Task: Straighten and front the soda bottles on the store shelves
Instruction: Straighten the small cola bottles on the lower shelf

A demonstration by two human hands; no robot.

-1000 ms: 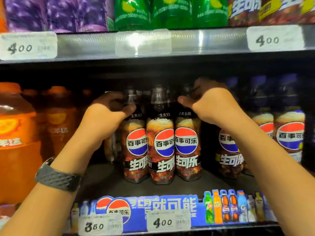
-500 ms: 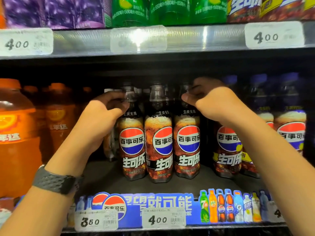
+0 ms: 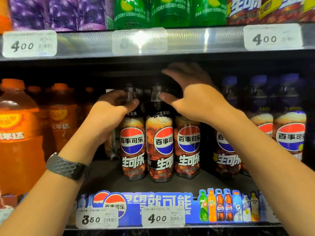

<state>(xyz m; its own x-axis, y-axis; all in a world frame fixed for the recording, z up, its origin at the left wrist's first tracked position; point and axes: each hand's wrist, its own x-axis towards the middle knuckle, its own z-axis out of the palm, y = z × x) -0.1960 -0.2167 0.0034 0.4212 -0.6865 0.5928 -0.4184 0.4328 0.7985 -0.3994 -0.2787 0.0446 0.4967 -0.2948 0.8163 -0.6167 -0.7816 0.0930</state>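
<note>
Store shelves packed with drinks, dark at the back. Up top, on the shiny shelf edge, white price tags with "400" on them. Above that, purple bottles and green bottles side by side.

Down on the grey middle shelf, three cola bottles in a tight row near the front, all standing up straight: the left cola bottle, the middle cola bottle and the right cola bottle, sides touching. Round red, white and blue badges facing out, the middle one turned a bit to the side.

Left hand wrapped round the neck of the left cola bottle, fingers curled tight, thumb across the front. Black watch on that wrist.

Right hand wide open up by the bottle tops, fingers spread and straight, nothing held. Thumb right by the neck of the middle cola bottle; touching or only in front of it, hard to tell. Top of the right cola bottle hidden behind that hand.

More cola bottles with blue caps off to the right. Big orange soda bottles off to the left. Along the front edge below, a blue paper strip with tiny drink pictures, plus lower tags with "360" and "400".
</note>
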